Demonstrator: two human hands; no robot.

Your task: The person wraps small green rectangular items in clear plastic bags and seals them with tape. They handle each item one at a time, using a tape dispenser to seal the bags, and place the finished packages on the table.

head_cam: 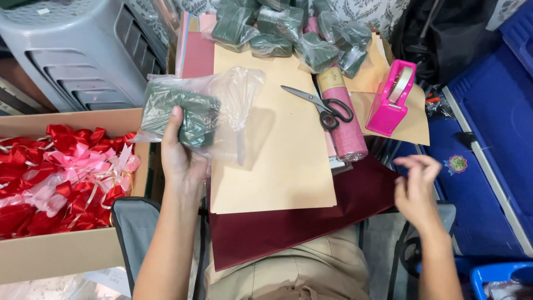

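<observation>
My left hand point(180, 158) grips a clear plastic bag point(233, 91) holding a dark green foam block point(180, 114), raised over the left edge of a tan paper sheet point(280, 161). My right hand point(415, 186) hovers empty with fingers loosely apart at the right edge of a dark red paper sheet point(294, 228). Black-handled scissors point(322, 105) lie on the tan sheet beside a pink paper roll point(345, 125). A pink tape dispenser point(391, 100) stands to the right of the roll.
Several bagged green foam blocks point(288, 30) are piled at the back. A cardboard box point(61, 253) of red and pink ribbon bows point(58, 178) sits at left, a grey plastic stool point(78, 50) behind it. Blue bins point(494, 122) stand at right.
</observation>
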